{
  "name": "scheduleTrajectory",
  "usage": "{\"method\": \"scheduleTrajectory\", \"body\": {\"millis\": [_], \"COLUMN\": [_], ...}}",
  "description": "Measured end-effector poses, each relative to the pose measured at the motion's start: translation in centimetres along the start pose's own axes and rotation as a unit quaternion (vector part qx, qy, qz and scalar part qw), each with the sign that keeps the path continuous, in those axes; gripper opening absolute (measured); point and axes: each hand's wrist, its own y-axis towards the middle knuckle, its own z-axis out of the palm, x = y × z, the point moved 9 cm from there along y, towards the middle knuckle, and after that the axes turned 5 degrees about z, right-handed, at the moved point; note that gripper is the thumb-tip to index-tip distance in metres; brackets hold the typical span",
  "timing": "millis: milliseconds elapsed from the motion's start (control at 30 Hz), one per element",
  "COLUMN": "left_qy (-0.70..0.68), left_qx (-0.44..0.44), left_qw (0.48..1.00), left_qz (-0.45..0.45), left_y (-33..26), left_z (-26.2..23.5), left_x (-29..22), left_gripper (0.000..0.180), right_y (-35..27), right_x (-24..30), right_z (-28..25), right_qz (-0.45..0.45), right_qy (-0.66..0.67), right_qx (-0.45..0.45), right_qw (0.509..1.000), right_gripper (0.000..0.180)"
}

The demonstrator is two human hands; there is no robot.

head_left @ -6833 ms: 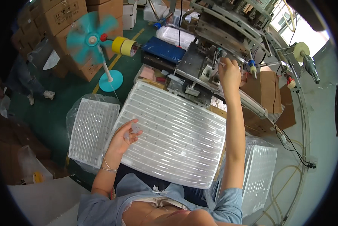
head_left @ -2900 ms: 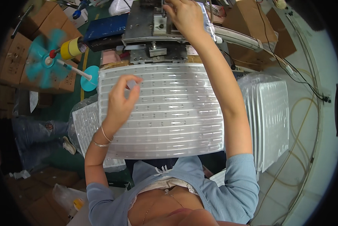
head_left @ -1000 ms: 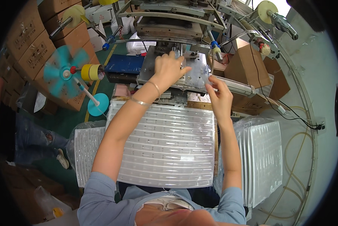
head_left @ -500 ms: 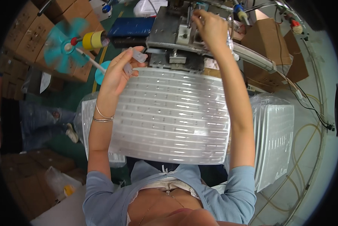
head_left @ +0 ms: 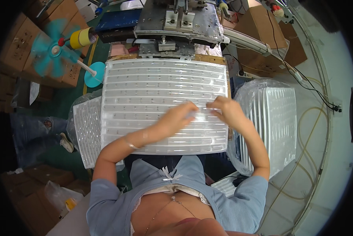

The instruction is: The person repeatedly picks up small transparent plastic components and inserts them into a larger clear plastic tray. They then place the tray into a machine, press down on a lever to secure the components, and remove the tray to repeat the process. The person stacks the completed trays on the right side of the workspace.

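A large white ribbed plastic tray (head_left: 139, 84) with long rows of slots lies before me. Over its right-hand part, my left hand (head_left: 180, 116) is curled, blurred by motion, with a small clear plastic piece (head_left: 190, 115) at its fingertips. Facing it from the right, my right hand (head_left: 228, 111) has its fingers drawn together just above the tray. Whatever those fingertips hold, if anything, is too small and smeared to name.
Beyond the tray stands a metal press fixture (head_left: 166, 44) on a bench. A teal fan (head_left: 55, 50) spins at the left. Stacked white trays (head_left: 280, 126) in plastic wrap stand at the right, more trays (head_left: 88, 129) at the left. An open cardboard box (head_left: 259, 31) sits back right.
Both hands have come back toward me over the tray, the right from the press fixture, the left from the tray's far left corner with clear pieces. The whole view has shifted slightly.
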Motion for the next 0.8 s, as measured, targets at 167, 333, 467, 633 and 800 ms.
{"method": "scheduleTrajectory", "body": {"millis": [167,333,467,633,800], "left_qy": [0.299,0.457,0.453,0.369,0.29], "left_qx": [-0.002,-0.007,-0.017,-0.005,-0.024], "left_qw": [0.935,0.868,0.871,0.919,0.948], "left_qz": [0.19,0.196,0.188,0.137,0.127], "left_y": [0.2,-0.4,-0.5,0.7,2.4], "left_z": [6.6,6.6,5.3,4.1,3.8], "left_x": [-2.0,-2.0,-2.1,-1.3,-1.5], "left_gripper": [0.028,0.021,0.019,0.022,0.021], "right_y": [-2.3,-1.4,-0.8,-1.2,-0.4], "right_x": [0.0,-0.2,-2.0,-5.2,-7.1], "right_z": [4.0,0.5,-3.4,-5.4,-7.2], "right_qz": [-0.033,0.008,0.059,0.155,0.134], "right_qy": [-0.039,0.106,0.216,0.303,0.313], "right_qx": [0.022,-0.027,-0.121,-0.179,-0.283], "right_qw": [0.998,0.994,0.967,0.923,0.897], "right_gripper": [0.029,0.028,0.025,0.017,0.016]}}
